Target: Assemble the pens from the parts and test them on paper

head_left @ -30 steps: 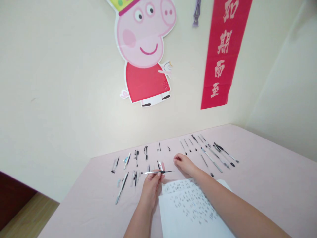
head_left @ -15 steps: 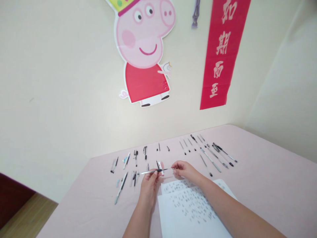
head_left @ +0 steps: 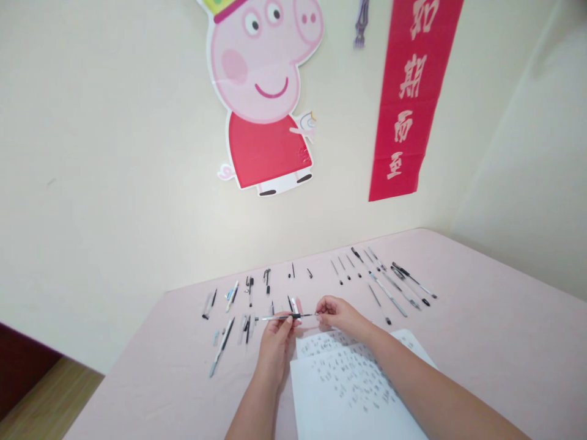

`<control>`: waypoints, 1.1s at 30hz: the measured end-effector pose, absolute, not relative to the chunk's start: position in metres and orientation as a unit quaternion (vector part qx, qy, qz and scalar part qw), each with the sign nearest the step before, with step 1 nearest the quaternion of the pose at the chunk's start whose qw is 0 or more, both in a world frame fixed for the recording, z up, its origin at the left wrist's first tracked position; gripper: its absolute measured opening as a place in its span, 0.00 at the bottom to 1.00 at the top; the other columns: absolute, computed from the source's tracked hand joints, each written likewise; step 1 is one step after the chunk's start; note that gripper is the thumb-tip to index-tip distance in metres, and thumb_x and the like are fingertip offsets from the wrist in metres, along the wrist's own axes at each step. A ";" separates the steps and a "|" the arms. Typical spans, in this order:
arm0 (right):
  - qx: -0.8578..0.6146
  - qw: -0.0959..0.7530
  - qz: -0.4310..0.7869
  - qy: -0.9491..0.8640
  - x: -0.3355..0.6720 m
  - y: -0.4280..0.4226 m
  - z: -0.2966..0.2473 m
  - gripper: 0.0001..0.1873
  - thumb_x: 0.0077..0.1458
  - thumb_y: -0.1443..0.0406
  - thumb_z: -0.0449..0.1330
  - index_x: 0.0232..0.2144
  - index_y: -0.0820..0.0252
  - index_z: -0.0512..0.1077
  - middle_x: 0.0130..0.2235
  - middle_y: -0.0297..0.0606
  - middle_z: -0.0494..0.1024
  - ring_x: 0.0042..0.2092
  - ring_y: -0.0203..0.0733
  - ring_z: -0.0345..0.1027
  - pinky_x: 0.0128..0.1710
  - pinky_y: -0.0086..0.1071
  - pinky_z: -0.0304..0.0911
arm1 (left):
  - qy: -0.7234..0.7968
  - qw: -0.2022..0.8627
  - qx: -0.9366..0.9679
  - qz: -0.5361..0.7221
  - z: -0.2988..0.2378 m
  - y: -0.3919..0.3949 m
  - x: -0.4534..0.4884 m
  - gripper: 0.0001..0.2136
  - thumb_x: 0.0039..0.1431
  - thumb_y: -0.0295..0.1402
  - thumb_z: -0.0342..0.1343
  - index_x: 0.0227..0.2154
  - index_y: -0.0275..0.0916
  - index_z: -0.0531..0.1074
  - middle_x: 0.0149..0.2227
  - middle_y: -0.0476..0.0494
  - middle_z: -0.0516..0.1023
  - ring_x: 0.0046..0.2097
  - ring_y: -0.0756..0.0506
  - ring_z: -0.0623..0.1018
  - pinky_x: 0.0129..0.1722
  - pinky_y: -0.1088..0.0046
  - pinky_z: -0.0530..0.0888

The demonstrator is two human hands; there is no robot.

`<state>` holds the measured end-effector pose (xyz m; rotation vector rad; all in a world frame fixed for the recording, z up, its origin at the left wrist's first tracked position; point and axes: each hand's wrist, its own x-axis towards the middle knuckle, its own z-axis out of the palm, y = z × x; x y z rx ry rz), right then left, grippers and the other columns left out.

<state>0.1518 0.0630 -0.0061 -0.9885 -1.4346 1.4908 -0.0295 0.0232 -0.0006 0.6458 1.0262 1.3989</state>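
My left hand (head_left: 276, 339) is closed around a pen (head_left: 270, 318) with a clear barrel and a black grip, held level. The pen's thin front end points right, toward my right hand (head_left: 340, 315). The thumb and fingers of that hand are pinched at the thin end; something small there is too tiny to name. Just behind my left hand lie a dark pen piece (head_left: 290, 302) and a pink-and-white piece (head_left: 298, 304), partly hidden by the hand.
Handwritten paper sheets (head_left: 337, 397) lie below my hands on the pink tabletop (head_left: 151, 366). Dismantled pens (head_left: 222, 347) and caps stand in groups at left. Several pens and refills (head_left: 389, 294) lie at right. The wall (head_left: 137, 183) rises behind the table.
The view has shifted slightly. My right fingers have come a little closer to the pen's thin end; my left hand keeps its hold.
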 end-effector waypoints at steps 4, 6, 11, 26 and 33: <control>-0.392 0.406 0.596 -0.571 0.149 0.063 -0.009 0.11 0.38 0.64 0.64 0.25 0.61 0.65 0.21 0.26 0.67 0.23 0.31 0.62 0.24 0.27 0.59 | 0.454 0.588 0.311 0.593 0.001 0.021 -0.028 0.16 0.39 0.36 0.66 0.32 0.35 0.73 0.29 0.46 0.78 0.32 0.49 0.77 0.35 0.74 0.69; -0.397 0.407 0.597 -0.566 0.147 0.062 -0.010 0.11 0.39 0.63 0.63 0.25 0.61 0.65 0.21 0.27 0.68 0.23 0.32 0.64 0.25 0.28 0.61 | 0.459 0.586 0.320 0.586 0.002 0.020 -0.028 0.16 0.38 0.36 0.66 0.31 0.34 0.73 0.28 0.45 0.77 0.32 0.48 0.77 0.35 0.73 0.69; -0.412 0.403 0.592 -0.563 0.143 0.060 -0.010 0.11 0.39 0.62 0.64 0.24 0.61 0.66 0.22 0.28 0.70 0.24 0.33 0.65 0.25 0.28 0.62 | 0.451 0.594 0.321 0.584 0.006 0.019 -0.025 0.15 0.36 0.36 0.67 0.29 0.34 0.74 0.27 0.45 0.78 0.31 0.48 0.76 0.34 0.73 0.70; -0.423 0.423 0.567 -0.566 0.139 0.052 0.004 0.12 0.40 0.60 0.64 0.24 0.61 0.66 0.20 0.28 0.68 0.23 0.33 0.63 0.24 0.27 0.61 | 0.440 0.605 0.329 0.577 0.005 0.018 -0.026 0.13 0.39 0.34 0.66 0.30 0.34 0.76 0.28 0.44 0.78 0.31 0.49 0.76 0.34 0.76 0.69; -0.416 0.439 0.579 -0.547 0.135 0.052 0.001 0.14 0.39 0.58 0.64 0.25 0.61 0.66 0.22 0.30 0.70 0.23 0.32 0.63 0.22 0.26 0.60 | 0.441 0.603 0.324 0.581 0.008 0.018 -0.026 0.14 0.38 0.35 0.66 0.30 0.33 0.76 0.28 0.44 0.78 0.30 0.49 0.76 0.34 0.75 0.70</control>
